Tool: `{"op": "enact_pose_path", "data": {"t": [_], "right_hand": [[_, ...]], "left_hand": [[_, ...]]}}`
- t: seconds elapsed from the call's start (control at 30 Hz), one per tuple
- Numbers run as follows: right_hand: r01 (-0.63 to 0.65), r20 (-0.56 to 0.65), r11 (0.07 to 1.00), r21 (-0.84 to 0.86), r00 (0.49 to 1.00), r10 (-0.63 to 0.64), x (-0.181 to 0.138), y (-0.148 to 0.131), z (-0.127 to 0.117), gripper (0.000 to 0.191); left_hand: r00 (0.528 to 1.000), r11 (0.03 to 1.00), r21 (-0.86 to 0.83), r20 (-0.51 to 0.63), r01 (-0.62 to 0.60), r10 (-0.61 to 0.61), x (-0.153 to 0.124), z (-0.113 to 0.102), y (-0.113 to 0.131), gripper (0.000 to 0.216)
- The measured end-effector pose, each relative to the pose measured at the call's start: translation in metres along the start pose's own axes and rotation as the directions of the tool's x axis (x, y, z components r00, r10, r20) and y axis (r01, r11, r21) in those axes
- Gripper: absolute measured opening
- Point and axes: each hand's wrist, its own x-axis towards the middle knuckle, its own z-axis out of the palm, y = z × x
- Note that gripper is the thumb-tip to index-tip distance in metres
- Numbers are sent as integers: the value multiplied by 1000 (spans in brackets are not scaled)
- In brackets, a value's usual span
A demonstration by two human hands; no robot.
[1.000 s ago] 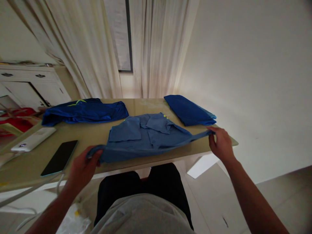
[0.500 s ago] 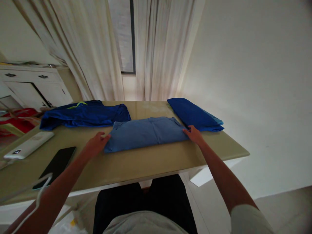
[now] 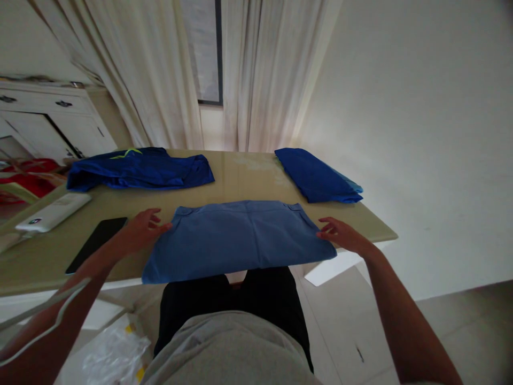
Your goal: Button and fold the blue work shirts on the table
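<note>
A folded light-blue shirt [image 3: 236, 238] lies on the beige table [image 3: 248, 176], its near edge hanging over the table's front. My left hand [image 3: 140, 230] rests at the shirt's left edge with fingers spread, touching the cloth. My right hand [image 3: 340, 234] is at the shirt's right edge, fingers stretched out and apart. Neither hand grips anything.
A crumpled dark-blue garment [image 3: 138, 170] lies at the back left, a folded dark-blue stack [image 3: 316, 176] at the back right. A black phone [image 3: 96, 243] and a white device [image 3: 52, 212] sit on the left. Curtains and a white cabinet [image 3: 48, 123] stand behind.
The shirt was folded over and laid flat, then slid toward me so it overhangs the front edge. Both hands let go of the cloth and now lie open at its sides.
</note>
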Motion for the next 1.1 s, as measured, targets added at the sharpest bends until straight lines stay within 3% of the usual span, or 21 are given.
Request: {"op": "enact_pose_path", "data": {"t": [0.07, 0.13, 0.23, 0.37, 0.53, 0.63, 0.7, 0.77, 0.87, 0.97, 1.1], "right_hand": [[134, -160, 985, -110, 975, -151, 31, -21, 15, 63], [263, -209, 934, -240, 926, -315, 68, -44, 34, 62], [369, -73, 885, -284, 912, -403, 115, -69, 55, 62], [396, 99, 885, -244, 918, -384, 138, -73, 53, 49], [322, 49, 898, -300, 945, -322, 149, -69, 34, 37], [336, 111, 873, -354, 942, -318, 160, -78, 36, 46], [393, 172, 875, -282, 918, -357, 167, -87, 42, 58], [424, 234, 884, -197, 896, -378, 175, -97, 49, 66], [404, 332, 889, -215, 887, -322, 185, -111, 55, 72], [379, 442, 889, -256, 864, -241, 187, -121, 53, 76], [372, 627, 904, -209, 760, -168, 171, -123, 38, 59]], "left_hand": [[986, 982, 102, -28, -161, 165, 21, 14, 18, 87], [953, 933, 197, 72, -301, 293, 43, 32, 40, 78], [921, 859, 345, 228, -379, 315, 64, 49, 63, 66], [882, 845, 300, 315, -442, 350, 73, 43, 64, 53], [900, 867, 250, 188, -430, 392, 88, 34, 56, 58], [915, 869, 300, 212, -395, 343, 102, 43, 55, 64], [909, 883, 260, 260, -390, 325, 108, 52, 60, 69], [901, 912, 159, 293, -377, 321, 112, 60, 72, 72], [892, 931, 119, 352, -345, 285, 116, 69, 98, 66], [836, 919, 176, 500, -354, 226, 120, 71, 123, 56], [710, 916, 122, 673, -382, 206, 128, 65, 145, 59]]}}
